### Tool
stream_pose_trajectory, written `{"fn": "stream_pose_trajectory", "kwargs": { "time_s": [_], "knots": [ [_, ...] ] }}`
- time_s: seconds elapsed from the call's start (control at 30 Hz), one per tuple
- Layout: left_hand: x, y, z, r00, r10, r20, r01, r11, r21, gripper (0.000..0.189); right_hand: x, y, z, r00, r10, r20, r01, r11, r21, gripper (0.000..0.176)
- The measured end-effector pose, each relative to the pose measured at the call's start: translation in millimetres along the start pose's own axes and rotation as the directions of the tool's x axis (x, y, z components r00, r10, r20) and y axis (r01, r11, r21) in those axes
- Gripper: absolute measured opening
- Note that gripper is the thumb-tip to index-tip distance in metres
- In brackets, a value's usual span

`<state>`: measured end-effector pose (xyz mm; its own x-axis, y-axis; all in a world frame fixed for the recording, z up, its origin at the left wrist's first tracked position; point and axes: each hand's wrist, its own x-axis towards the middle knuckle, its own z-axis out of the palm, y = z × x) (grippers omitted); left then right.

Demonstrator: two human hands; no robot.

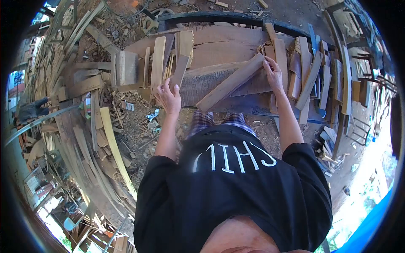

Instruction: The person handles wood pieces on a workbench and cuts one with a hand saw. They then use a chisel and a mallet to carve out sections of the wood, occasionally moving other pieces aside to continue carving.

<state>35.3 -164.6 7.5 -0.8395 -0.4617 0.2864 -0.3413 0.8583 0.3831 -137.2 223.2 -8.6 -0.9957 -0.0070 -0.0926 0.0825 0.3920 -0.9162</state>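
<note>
On the left of the workbench point(228, 44), my left hand point(168, 96) is closed around the lower end of a short brownish board point(180, 71), which leans up and to the right. My right hand point(273, 72) grips the upper right end of a longer wooden board point(230, 83). That board slants down to the left, its lower end near the bench's front edge. Beneath it lies a wide, rough-faced plank point(206, 84). Pale wood strips point(158, 61) stand beside my left hand, and a dark reddish piece point(295, 76) is right of my right hand.
Several wooden slats point(310, 80) lie across the bench's right end. A wooden block point(126, 67) sits at the left. Long boards point(114, 147) are stacked at the lower left. Wood scraps and chips cover the ground point(135, 122). A metal wheel point(149, 25) is beyond the bench.
</note>
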Motion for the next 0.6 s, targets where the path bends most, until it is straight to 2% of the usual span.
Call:
{"fn": "stream_pose_trajectory", "kwargs": {
  "time_s": [0.07,0.13,0.17,0.23,0.27,0.33,0.47,0.53,0.6],
  "knots": [
    [-5,26,-22,0.998,0.013,-0.056,-0.010,0.999,0.045,0.037,-1,-3,-1,1.000,0.012,0.006,-0.013,0.999,0.032,0.032],
    [-25,52,-48,0.959,-0.124,0.256,0.203,0.928,-0.312,0.040,-2,-1,-1,1.000,-0.005,0.002,0.005,1.000,0.017,0.031],
    [-43,51,-46,0.959,-0.137,0.248,0.213,0.926,-0.311,0.040,-1,1,0,1.000,-0.015,-0.013,0.015,1.000,0.011,0.031],
    [-77,48,-39,0.840,-0.274,0.469,0.486,0.765,-0.423,0.042,-1,0,0,0.998,-0.066,-0.019,0.065,0.998,-0.022,0.031],
    [-85,49,-35,0.839,-0.285,0.464,0.492,0.761,-0.423,0.042,-1,1,0,0.993,-0.108,-0.038,0.106,0.993,-0.054,0.030],
    [-94,57,-35,0.563,-0.445,0.696,0.826,0.324,-0.461,0.044,-3,-8,0,0.993,-0.114,-0.036,0.111,0.991,-0.073,0.030],
    [-108,53,-8,0.612,-0.391,0.687,0.791,0.297,-0.536,0.047,-4,-16,-2,0.988,-0.149,-0.048,0.142,0.982,-0.123,0.027],
    [-106,52,4,0.746,-0.350,0.566,0.659,0.508,-0.555,0.047,-4,-10,-10,0.985,-0.166,-0.055,0.155,0.975,-0.160,0.027],
    [-90,66,-1,0.733,-0.336,0.591,0.670,0.504,-0.545,0.046,-4,8,-20,0.979,-0.181,-0.093,0.165,0.974,-0.155,0.026]
  ]
}}
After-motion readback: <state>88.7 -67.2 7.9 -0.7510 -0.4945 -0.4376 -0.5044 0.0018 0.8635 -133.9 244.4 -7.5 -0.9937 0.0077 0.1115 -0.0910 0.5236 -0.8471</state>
